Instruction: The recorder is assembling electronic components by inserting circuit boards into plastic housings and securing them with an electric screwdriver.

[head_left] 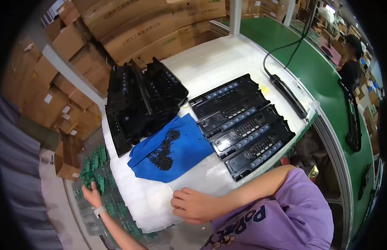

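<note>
My left hand (92, 196), a band on its wrist, reaches down past the table's left edge. Thumb and fingers are apart against green circuit boards (88, 176) lying in clear plastic trays. My right hand (194, 206) rests at the near table edge with its fingers curled; whatever is inside them is hidden. Just beyond it a blue cloth (189, 146) lies spread, bearing a heap of small black screws or similar parts (163, 155). To the right of the cloth several black plastic housings (231, 104) with round grey inserts lie side by side.
More black housings (141, 100) stand stacked at the back left of the white-covered table (210, 52). A black corded electric screwdriver (288, 96) lies at the right. Beyond runs a green conveyor (326, 87) with a long black part (350, 118); a person (350, 62) is there. Cardboard boxes (137, 33) line the back.
</note>
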{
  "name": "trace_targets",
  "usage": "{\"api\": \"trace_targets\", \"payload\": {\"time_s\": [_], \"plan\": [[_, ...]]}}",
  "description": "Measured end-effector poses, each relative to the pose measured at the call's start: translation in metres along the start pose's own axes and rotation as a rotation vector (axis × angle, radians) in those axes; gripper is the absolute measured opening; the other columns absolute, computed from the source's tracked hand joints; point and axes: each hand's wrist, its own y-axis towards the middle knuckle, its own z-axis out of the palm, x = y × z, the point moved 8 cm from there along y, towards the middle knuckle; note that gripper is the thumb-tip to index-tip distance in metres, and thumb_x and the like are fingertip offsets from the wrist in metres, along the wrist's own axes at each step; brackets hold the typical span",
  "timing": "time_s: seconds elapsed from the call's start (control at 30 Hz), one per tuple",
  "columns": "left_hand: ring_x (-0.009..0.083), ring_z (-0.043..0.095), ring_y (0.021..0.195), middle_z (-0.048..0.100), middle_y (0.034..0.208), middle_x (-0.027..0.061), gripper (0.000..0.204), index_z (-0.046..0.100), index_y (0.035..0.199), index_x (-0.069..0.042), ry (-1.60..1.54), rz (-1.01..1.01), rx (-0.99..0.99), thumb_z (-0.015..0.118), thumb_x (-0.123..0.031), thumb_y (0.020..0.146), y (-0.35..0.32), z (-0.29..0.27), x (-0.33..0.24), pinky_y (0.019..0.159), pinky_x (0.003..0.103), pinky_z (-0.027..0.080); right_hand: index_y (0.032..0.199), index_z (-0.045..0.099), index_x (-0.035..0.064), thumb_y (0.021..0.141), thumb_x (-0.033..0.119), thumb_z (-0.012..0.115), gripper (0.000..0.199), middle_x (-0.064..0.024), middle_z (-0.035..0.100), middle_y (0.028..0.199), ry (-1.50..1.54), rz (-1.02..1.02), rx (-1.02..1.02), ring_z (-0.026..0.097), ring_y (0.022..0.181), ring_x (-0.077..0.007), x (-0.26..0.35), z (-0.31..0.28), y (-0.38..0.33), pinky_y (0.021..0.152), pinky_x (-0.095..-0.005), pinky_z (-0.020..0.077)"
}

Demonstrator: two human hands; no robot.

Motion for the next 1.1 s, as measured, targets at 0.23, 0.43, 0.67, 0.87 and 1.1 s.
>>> {"api": "trace_targets", "payload": {"time_s": [0.23, 0.43, 0.67, 0.87, 1.1], "plan": [[0.0179, 0.052, 0.086, 0.054, 0.097, 0.0104, 0.032, 0.053, 0.099, 0.003, -1.122, -0.129, 0.052, 0.064, -0.022, 0.081, -0.108, -0.123, -0.246, 0.075, 0.031, 0.045, 0.107, 0.051, 0.0024, 0.078, 0.01, 0.06, 0.031, -0.0131, 0.049, 0.101, 0.476, -0.086, -0.407, 0.053, 0.089, -0.0261, 0.03, -0.088, -0.027, 0.073, -0.0348, 0.0433], [0.021, 0.05, 0.08, 0.051, 0.09, 0.0124, 0.035, 0.052, 0.079, -0.001, -1.395, 0.082, 0.607, 0.071, -0.029, 0.069, -0.164, -0.07, -0.434, 0.074, 0.031, 0.042, 0.103, 0.057, -0.0055, 0.081, 0.007, 0.06, 0.025, -0.0173, 0.055, 0.106, 0.457, -0.022, -0.641, 0.059, 0.091, -0.0261, -0.006, -0.171, -0.076, 0.077, -0.0314, 0.0476], [0.0161, 0.054, 0.087, 0.054, 0.098, 0.011, 0.04, 0.052, 0.102, 0.005, -1.627, -0.265, 1.074, 0.069, -0.021, 0.077, -0.182, -0.008, -0.515, 0.077, 0.028, 0.043, 0.083, 0.064, -0.0038, 0.077, 0.002, 0.065, 0.008, -0.0114, 0.063, 0.079, 0.327, 0.317, -0.811, 0.061, 0.069, -0.0185, -0.063, -0.238, -0.156, 0.061, -0.0268, 0.0486], [0.0169, 0.059, 0.09, 0.058, 0.109, 0.0138, 0.032, 0.051, 0.111, 0.004, -1.661, -0.45, 1.084, 0.056, -0.017, 0.087, -0.137, 0.051, -0.522, 0.081, 0.031, 0.05, 0.084, 0.062, -0.0042, 0.062, 0.0, 0.068, 0.023, -0.0083, 0.059, 0.071, -0.615, -0.119, -0.572, 0.059, 0.064, -0.0203, -0.096, -0.288, -0.132, 0.05, -0.0285, 0.0456], [0.0152, 0.058, 0.098, 0.056, 0.117, 0.0117, 0.034, 0.052, 0.116, 0.003, -1.539, -0.51, 1.041, 0.056, -0.013, 0.087, -0.117, 0.089, -0.515, 0.086, 0.029, 0.046, 0.088, 0.062, -0.0038, 0.063, 0.012, 0.056, 0.03, -0.0057, 0.054, 0.075, -0.985, -0.218, -0.171, 0.055, 0.072, -0.0168, -0.169, -0.241, -0.094, 0.05, -0.0227, 0.0382]]}}
